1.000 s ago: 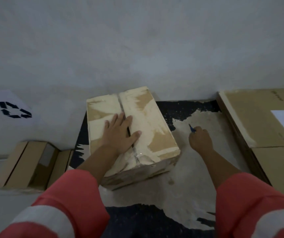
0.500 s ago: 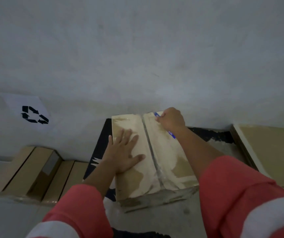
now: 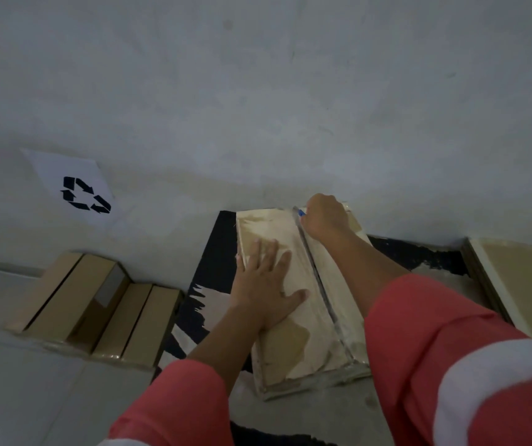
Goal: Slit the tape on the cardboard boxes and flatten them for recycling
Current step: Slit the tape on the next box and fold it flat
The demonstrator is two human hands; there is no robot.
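Item: worn cardboard box [image 3: 285,352], flaps closed, lying on a dark torn floor sheet [image 3: 214,249] against the wall. Tape seam [image 3: 320,284]: runs lengthwise down the box top and looks uncut along the visible stretch. Left hand [image 3: 266,284]: flat, fingers spread, pressing the left flap. Right hand [image 3: 324,217]: fisted round a blue-handled cutter [image 3: 301,214], its tip at the seam's far end. Status, as judged: slitting only at its start; the full-length cut, any end tape and the flattening remain. Nearby: brown cartons [image 3: 91,300] at left, apparently collapsed, below a recycling sign [image 3: 76,192]; larger carton [image 3: 521,278] at right, apart from both hands.
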